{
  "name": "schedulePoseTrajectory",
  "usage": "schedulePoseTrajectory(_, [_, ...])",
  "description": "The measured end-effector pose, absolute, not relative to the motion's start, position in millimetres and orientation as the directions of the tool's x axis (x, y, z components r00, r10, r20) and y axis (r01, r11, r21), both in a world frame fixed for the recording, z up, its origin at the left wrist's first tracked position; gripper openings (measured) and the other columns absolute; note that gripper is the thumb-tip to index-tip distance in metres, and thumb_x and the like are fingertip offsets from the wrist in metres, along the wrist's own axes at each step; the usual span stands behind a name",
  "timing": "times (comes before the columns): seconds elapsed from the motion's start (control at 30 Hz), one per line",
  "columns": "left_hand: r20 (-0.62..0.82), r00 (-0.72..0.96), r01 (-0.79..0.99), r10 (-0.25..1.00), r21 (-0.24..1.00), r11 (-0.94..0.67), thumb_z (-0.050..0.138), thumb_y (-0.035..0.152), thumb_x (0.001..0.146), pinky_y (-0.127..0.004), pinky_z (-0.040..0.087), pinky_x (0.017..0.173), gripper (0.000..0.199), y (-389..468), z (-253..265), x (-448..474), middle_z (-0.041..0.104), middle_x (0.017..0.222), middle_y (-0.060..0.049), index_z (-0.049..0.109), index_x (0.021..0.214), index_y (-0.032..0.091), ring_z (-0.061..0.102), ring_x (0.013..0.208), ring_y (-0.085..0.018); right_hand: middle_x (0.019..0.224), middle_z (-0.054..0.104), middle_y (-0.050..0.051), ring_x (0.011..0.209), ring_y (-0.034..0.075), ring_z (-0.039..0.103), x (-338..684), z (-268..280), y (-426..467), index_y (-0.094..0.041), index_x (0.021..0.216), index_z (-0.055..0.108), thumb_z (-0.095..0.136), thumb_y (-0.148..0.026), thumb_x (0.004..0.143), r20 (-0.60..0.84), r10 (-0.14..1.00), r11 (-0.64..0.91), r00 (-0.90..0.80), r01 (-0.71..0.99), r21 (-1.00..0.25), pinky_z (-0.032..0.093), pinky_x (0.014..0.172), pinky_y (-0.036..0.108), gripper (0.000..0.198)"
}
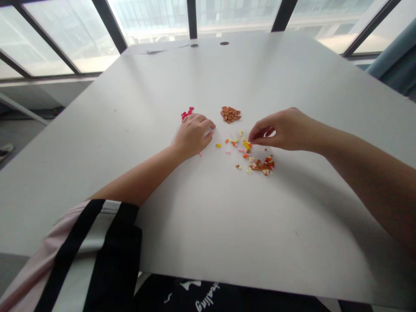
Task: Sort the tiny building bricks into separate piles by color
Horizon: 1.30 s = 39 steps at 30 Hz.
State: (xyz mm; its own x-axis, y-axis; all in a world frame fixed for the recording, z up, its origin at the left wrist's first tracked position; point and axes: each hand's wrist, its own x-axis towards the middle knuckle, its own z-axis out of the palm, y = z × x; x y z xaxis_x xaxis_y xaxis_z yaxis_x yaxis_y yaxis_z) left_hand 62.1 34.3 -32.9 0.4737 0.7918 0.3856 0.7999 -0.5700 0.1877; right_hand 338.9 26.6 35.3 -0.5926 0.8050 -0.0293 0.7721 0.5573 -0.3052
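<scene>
My left hand [195, 133] rests on the white table, fingers curved and thumb apart from them, with nothing visible in the gap. It partly covers a small heap of red toy bricks [187, 113]. A pink piece [200, 154] lies beside its wrist. My right hand [282, 130] reaches down to a loose spread of tiny bricks, thumb and forefinger pinched together at its edge. Whatever is between those fingertips is too small to make out. Just by them lie yellow bricks [246, 145]. A single yellow brick [218, 145] sits between my hands.
A pile of brown-orange bricks [230, 114] lies farther back. Nearer me is a mixed cluster of brown, red and cream bricks [263, 165]. The white table [208, 225] reaches to the windows [234, 17], with two round holes near its far edge.
</scene>
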Motion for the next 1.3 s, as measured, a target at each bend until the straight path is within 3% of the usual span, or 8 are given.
schedulePoseTrajectory(0.23, [0.399,0.468,0.806,0.789,0.173,-0.566,0.058,0.022,0.095,-0.049,0.048,0.108,0.021,35.9,-34.4,59.9,0.071,0.113,-0.009,0.073,0.110,0.019,0.064,0.113,-0.027,0.081,0.079,-0.001,0.075,0.020,0.073,334.3,33.0,16.5,-0.030,0.079,0.077,0.059,-0.034,0.082,-0.019,0.668,0.695,-0.744,0.632,-0.344,0.052,0.077,0.034,0.019])
schedulePoseTrajectory(0.53, [0.392,0.468,0.806,0.792,0.180,-0.564,0.058,0.023,0.096,-0.049,0.047,0.111,0.022,34.2,-32.8,58.8,0.070,0.114,-0.009,0.073,0.110,0.019,0.063,0.114,-0.027,0.083,0.077,0.003,0.072,0.019,0.070,331.7,29.6,15.9,-0.025,0.083,0.076,0.058,-0.032,0.083,-0.116,0.663,0.680,-0.739,0.660,-0.320,0.050,0.076,0.034,0.020])
schedulePoseTrajectory(0.77, [0.404,0.466,0.805,0.787,0.176,-0.567,0.057,0.023,0.096,-0.052,0.046,0.112,0.022,36.0,-35.5,58.0,0.069,0.114,-0.008,0.073,0.111,0.021,0.062,0.115,-0.027,0.093,0.076,0.005,0.076,0.021,0.068,349.7,34.4,29.1,-0.027,0.085,0.075,0.057,-0.035,0.088,0.022,0.707,0.697,-0.707,0.691,-0.192,0.050,0.082,0.036,0.020])
schedulePoseTrajectory(0.93, [0.407,0.473,0.802,0.782,0.170,-0.573,0.057,0.024,0.096,-0.052,0.046,0.113,0.022,37.3,-36.7,57.2,0.071,0.114,-0.008,0.073,0.110,0.021,0.062,0.115,-0.027,0.089,0.077,0.003,0.079,0.022,0.070,348.1,33.1,29.3,-0.029,0.085,0.076,0.063,-0.041,0.086,-0.051,0.701,0.682,-0.712,0.689,-0.247,0.049,0.081,0.037,0.018])
schedulePoseTrajectory(1.1, [0.410,0.472,0.800,0.781,0.173,-0.574,0.057,0.023,0.095,-0.054,0.045,0.115,0.023,36.9,-36.5,57.0,0.070,0.114,-0.008,0.073,0.111,0.021,0.062,0.114,-0.027,0.084,0.076,0.003,0.075,0.021,0.069,335.6,26.6,21.8,-0.026,0.081,0.074,0.060,-0.033,0.084,-0.079,0.677,0.694,-0.731,0.671,-0.260,0.048,0.075,0.034,0.016])
schedulePoseTrajectory(1.3, [0.407,0.472,0.803,0.782,0.170,-0.572,0.057,0.024,0.096,-0.052,0.046,0.114,0.022,36.4,-36.0,57.6,0.070,0.114,-0.008,0.073,0.111,0.021,0.062,0.114,-0.027,0.075,0.073,0.000,0.070,0.019,0.067,334.3,28.6,21.4,-0.026,0.078,0.070,0.065,-0.029,0.080,-0.090,0.734,0.636,-0.673,0.728,-0.255,0.046,0.073,0.033,0.006])
